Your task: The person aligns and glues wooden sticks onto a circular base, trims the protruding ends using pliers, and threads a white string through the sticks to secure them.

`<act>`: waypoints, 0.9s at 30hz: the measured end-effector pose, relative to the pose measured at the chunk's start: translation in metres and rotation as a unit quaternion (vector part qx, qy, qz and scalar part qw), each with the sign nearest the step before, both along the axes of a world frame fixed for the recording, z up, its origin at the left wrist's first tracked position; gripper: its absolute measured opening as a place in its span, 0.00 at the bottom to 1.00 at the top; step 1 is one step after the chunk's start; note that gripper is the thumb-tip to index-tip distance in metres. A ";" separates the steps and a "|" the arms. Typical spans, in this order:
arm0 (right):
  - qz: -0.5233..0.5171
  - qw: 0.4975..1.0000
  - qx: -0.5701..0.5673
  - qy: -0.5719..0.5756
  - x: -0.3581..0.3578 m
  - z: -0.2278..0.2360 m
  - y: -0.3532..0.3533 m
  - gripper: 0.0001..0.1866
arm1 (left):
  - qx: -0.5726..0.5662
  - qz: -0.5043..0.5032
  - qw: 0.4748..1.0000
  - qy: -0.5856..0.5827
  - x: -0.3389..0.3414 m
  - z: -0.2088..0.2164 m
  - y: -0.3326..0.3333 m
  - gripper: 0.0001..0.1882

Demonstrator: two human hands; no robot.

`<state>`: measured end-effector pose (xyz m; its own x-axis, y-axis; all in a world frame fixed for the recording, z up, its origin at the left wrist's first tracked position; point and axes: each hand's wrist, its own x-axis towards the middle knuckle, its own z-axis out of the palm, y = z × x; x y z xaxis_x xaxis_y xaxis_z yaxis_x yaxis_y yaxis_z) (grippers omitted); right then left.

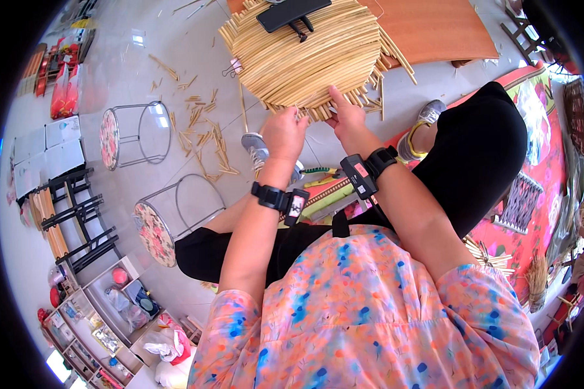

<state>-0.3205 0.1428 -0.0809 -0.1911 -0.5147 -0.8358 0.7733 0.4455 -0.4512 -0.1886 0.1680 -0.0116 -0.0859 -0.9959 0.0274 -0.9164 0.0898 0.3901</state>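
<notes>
A roundish mat of pale yellow stalks [311, 61], laid side by side, rests on an orange-brown tabletop and juts over its near edge. My left hand [285, 135] is at the mat's near edge with fingertips pinched together; what they hold is too small to make out. Beside it, my right hand [348, 120] grips that edge, the thumb on top and the fingers curled mostly out of sight below. A black phone [293, 13] with a small stand lies on the far part of the mat. A binder clip [232, 67] sits at its left edge.
The tabletop [438, 29] extends right behind the mat. Cut stalk pieces [207, 136] litter the tiled floor at left. Two stools with floral seats [109, 139] stand there, near folded black frames [78, 211] and a shelf unit [87, 324]. A red floral mat [545, 227] covers the right floor.
</notes>
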 end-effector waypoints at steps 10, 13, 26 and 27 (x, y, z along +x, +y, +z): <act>0.003 1.000 -0.022 -0.022 -0.001 0.014 0.003 0.26 | -0.077 0.036 0.996 -0.027 -0.010 -0.024 0.003 0.06; -0.010 0.999 -0.038 -0.033 -0.001 0.008 0.004 0.26 | -0.078 0.044 0.995 -0.039 -0.008 -0.023 -0.001 0.06; 0.009 1.000 -0.014 -0.012 0.000 0.009 0.004 0.28 | -0.084 0.025 0.994 -0.069 -0.002 -0.015 -0.002 0.07; 0.008 1.000 -0.014 -0.015 0.000 0.008 0.004 0.28 | -0.076 0.030 0.995 -0.056 0.000 -0.013 -0.002 0.07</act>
<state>-0.3204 0.1465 -0.0726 -0.1585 -0.5414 -0.8257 0.7795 0.4446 -0.4412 -0.1890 0.1658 -0.0251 -0.0374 -0.9845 0.1711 -0.9586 0.0837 0.2723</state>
